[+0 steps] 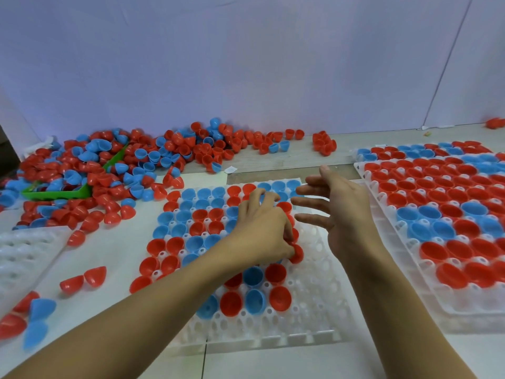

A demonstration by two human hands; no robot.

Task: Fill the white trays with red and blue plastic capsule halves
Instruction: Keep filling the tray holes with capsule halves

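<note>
The white tray (314,285) lies right under both hands, partly filled with red and blue halves. The left hand (262,228) curls down over it, thumb and fingers pinching a stack of red capsule halves (296,251). Just beside it the right hand (341,212) hovers with fingers spread, holding nothing. The loose pile of halves (109,170) lies beyond the left hand

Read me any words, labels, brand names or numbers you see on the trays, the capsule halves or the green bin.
None can be read. The white tray, the capsule halves and the green bin show no print. A small white scrap on the table looks blank; it is too small to tell.
</note>
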